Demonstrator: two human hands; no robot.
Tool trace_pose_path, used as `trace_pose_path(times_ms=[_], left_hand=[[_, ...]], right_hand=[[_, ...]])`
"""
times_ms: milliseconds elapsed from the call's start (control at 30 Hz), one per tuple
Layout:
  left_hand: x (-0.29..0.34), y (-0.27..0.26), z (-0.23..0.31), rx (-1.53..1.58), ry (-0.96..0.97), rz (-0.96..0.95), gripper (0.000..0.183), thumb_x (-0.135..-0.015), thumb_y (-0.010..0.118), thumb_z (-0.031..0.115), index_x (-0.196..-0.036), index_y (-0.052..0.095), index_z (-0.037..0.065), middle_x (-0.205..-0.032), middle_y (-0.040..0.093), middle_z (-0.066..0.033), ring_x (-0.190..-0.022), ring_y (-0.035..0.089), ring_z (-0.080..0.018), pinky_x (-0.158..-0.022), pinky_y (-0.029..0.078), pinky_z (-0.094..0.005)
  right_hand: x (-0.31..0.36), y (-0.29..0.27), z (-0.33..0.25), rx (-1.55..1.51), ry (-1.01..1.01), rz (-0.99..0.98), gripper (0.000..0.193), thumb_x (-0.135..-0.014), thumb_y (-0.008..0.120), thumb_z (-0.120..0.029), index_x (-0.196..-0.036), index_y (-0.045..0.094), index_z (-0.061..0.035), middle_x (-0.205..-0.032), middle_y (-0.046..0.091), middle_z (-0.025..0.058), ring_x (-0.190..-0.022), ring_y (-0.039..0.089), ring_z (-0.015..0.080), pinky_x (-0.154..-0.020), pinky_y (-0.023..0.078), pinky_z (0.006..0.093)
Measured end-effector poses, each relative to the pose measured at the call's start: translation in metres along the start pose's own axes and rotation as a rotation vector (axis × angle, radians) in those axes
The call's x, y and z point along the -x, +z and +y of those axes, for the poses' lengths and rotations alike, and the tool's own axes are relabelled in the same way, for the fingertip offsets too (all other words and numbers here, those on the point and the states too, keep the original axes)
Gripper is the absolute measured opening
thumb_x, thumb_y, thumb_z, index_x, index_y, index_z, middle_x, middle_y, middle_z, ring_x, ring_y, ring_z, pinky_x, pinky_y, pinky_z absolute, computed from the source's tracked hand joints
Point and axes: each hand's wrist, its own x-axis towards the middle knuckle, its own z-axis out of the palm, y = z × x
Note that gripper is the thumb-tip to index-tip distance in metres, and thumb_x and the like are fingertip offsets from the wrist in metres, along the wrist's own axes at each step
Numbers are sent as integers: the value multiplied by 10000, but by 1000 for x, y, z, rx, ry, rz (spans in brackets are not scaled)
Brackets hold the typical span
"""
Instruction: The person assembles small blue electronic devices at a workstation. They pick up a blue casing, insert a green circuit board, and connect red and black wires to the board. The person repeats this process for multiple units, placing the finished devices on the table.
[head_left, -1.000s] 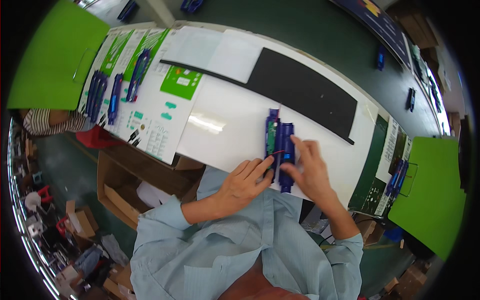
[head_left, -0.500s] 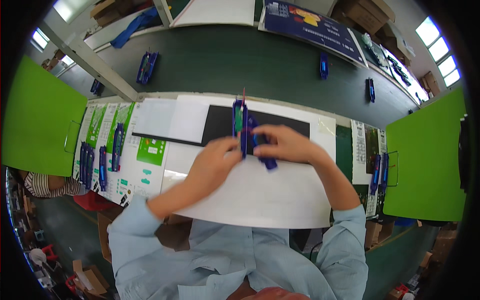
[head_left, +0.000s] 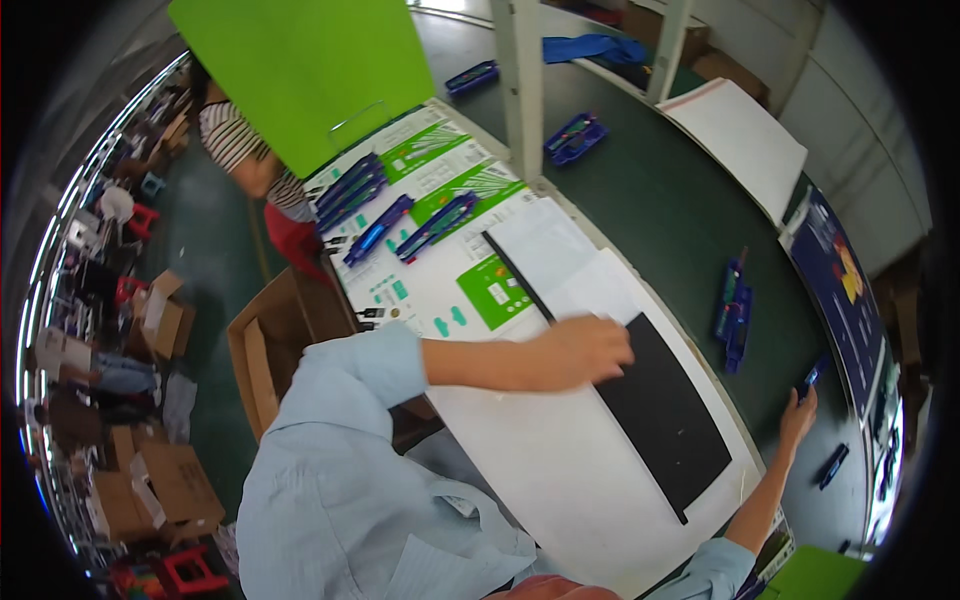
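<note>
My right hand (head_left: 797,417) is stretched far out over the dark green bench, with its fingers closed round the near end of a narrow blue plastic housing (head_left: 815,372). Left of it on the bench lies a two-part blue housing (head_left: 734,315) with a green circuit board and a reddish wire at its far end. My left hand (head_left: 585,352) hovers above the white work board, near one end of a black mat (head_left: 668,415). Its fingers are curled in and somewhat blurred, with nothing visible in them.
Several blue housings (head_left: 378,230) lie on printed sheets at the left. Others rest on the bench (head_left: 660,190), one beyond the white post (head_left: 518,90). A green panel (head_left: 310,70) stands at the left, near a person in a striped top (head_left: 230,135). An open carton (head_left: 265,345) stands below.
The view has swung round. The blue housing parts that were between my hands now lie on the green bench. My right hand has reached out to another housing; my left hand has let go.
</note>
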Motion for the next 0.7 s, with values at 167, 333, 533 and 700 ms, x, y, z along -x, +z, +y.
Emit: trace_pose_path(times_ms=[167,333,533,700], left_hand=[[136,-152,-84,-423,-575,434,128,-902,740,93,-999,662,64,-1014,662,-136,-988,655,-363,-871,529,-468],[185,-191,-76,-616,-629,290,188,-906,782,126,-1034,658,69,-1054,653,-155,-1011,637,-376,-870,513,-474],[197,-135,-97,-437,-741,344,173,-910,747,51,-1019,613,49,-985,588,-175,-938,597,-399,-797,474,-497],[151,-51,87,13,-703,288,152,-932,723,13,-973,577,24,-977,571,-169,-894,590,-348,-811,496,-427]], right_hand=[[6,-1,5,-232,73,-66,357,-1045,726,-181,-1333,667,23,-1437,595,207,-1204,663,353,-1060,530,425],[67,-98,-106,-751,276,-141,254,-1061,705,-105,-1291,672,0,-1343,594,127,-1177,646,237,-1022,520,329],[212,-282,-321,-682,-96,-266,460,-714,893,43,-1106,660,-16,-1210,603,174,-1126,590,336,-1009,469,452],[328,-276,-404,-857,-2,-377,485,-740,969,-98,-1115,672,-19,-1144,624,177,-988,652,339,-783,576,406]])
